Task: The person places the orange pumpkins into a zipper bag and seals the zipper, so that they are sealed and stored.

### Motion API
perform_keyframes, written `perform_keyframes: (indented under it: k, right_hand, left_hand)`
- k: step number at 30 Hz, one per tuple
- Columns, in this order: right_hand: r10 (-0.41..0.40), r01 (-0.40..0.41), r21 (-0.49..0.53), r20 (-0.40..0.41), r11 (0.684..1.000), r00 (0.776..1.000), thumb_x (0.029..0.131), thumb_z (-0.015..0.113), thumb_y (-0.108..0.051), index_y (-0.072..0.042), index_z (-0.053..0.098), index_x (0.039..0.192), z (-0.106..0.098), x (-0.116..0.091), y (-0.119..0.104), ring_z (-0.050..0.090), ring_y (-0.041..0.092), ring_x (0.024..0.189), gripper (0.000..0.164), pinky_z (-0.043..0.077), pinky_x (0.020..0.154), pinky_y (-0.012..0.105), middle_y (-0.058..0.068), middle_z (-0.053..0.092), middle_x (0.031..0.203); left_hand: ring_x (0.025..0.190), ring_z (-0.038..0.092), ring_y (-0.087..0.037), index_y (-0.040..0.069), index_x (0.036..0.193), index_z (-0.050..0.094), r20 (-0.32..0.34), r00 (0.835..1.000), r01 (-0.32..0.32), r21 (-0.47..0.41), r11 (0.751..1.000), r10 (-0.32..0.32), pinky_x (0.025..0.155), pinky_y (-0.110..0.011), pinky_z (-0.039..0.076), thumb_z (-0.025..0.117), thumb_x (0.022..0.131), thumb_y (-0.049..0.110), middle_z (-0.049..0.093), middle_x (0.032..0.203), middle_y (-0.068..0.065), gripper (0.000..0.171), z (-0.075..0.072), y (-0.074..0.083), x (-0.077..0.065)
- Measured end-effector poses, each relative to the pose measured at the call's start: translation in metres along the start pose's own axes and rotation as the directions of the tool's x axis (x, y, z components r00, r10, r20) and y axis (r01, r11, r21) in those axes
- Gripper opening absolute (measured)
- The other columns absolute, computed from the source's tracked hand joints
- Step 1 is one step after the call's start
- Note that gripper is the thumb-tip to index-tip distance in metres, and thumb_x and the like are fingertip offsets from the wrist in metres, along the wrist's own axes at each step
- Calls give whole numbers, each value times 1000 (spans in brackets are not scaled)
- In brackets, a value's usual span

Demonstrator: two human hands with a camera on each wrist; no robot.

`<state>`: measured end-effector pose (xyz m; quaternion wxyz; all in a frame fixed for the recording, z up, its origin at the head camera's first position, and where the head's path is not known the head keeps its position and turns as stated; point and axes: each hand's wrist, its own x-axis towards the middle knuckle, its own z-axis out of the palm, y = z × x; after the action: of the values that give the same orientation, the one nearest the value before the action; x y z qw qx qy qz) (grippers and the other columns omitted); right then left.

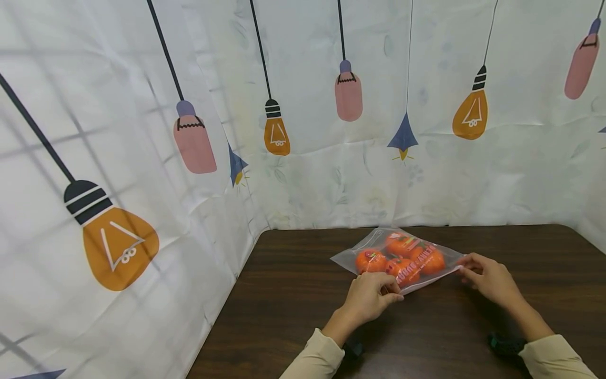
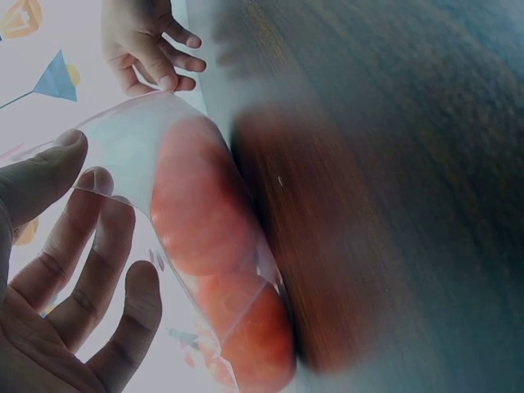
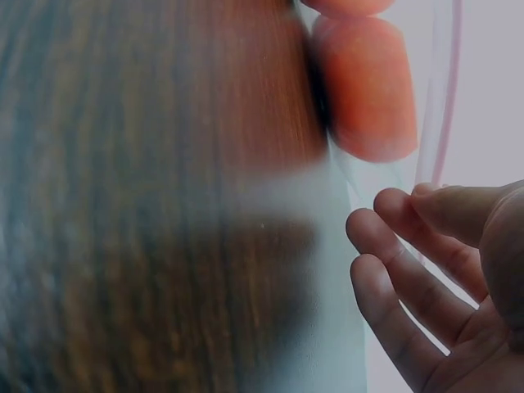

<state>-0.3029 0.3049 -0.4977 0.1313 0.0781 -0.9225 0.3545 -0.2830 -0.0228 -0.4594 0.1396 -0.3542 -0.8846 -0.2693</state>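
Note:
A clear plastic bag with red printing lies on the table toward its far side. Several round orange-red fruits are inside it, pressed close together. My left hand pinches the bag's near edge between thumb and fingertips; in the left wrist view the other fingers are spread loosely. At the bag's right corner, my right hand pinches the edge with thumb and index finger. The right wrist view shows that hand beside the pinkish strip along the bag's edge, the remaining fingers loosely bent.
The dark wood-grain table reaches back to a pale curtain printed with hanging lamps. More of this cloth closes off the left side. Dark bands sit at both wrists, by the cream sleeves.

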Motion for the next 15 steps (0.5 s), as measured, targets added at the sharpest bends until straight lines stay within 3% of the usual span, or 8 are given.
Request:
perform_keyframes:
  k: [15]
  right_hand:
    - [32,-32,-3,4,999,999,102,63,-22,-3,67,115,-7,-1,7,67,2,69,23,54,56,25,13,77,94]
  left_hand:
    - [63,49,15,27,82,73,6,1000,3,24,1000,-3,58,-8,37,82,86,33,72,81,18,11,-1,1,0]
